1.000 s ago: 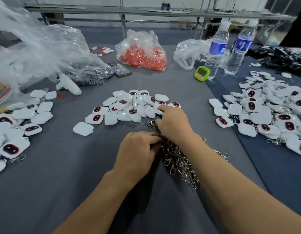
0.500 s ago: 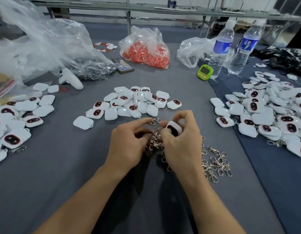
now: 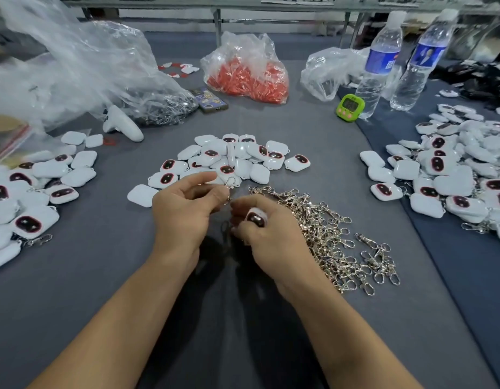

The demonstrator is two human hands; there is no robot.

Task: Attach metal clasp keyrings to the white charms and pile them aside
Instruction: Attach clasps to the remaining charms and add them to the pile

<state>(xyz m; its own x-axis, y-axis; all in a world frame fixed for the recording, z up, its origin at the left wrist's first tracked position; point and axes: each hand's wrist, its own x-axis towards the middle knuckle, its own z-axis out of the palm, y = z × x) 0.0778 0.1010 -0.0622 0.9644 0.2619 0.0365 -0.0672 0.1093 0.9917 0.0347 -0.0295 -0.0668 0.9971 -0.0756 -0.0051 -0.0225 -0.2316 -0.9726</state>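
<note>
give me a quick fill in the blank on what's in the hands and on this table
1. The left hand pinches a metal clasp and the right hand holds a white ____.
2. The timer beside the water bottles is ____.
3. The loose clasp pile lies to the ____ of both hands.

Missing words: charm; green; right
</note>
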